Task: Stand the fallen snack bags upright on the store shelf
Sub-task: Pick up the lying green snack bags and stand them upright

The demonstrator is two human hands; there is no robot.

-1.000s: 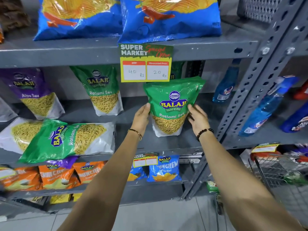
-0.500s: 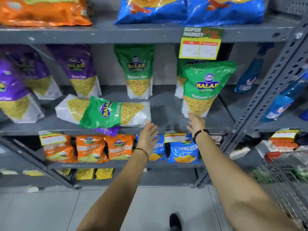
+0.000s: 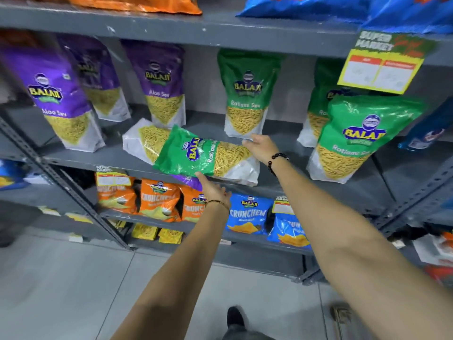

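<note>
Fingers of our right hand lie loosely spread over the far edge of the fallen green bag, touching its clear lower half. Our left hand reaches up from below, its fingertips pressed under the near edge of the same bag; we cannot tell whether those fingers are curled around it or only touching. That bag lies on its side at the front of the middle shelf, tilted, resting on another fallen bag whose purple top pokes out beneath. Behind them stand upright purple bags and a green one. To the right, another green bag stands upright near the front, below a yellow price tag. On the shelf below we see orange packets and blue packets.
</note>
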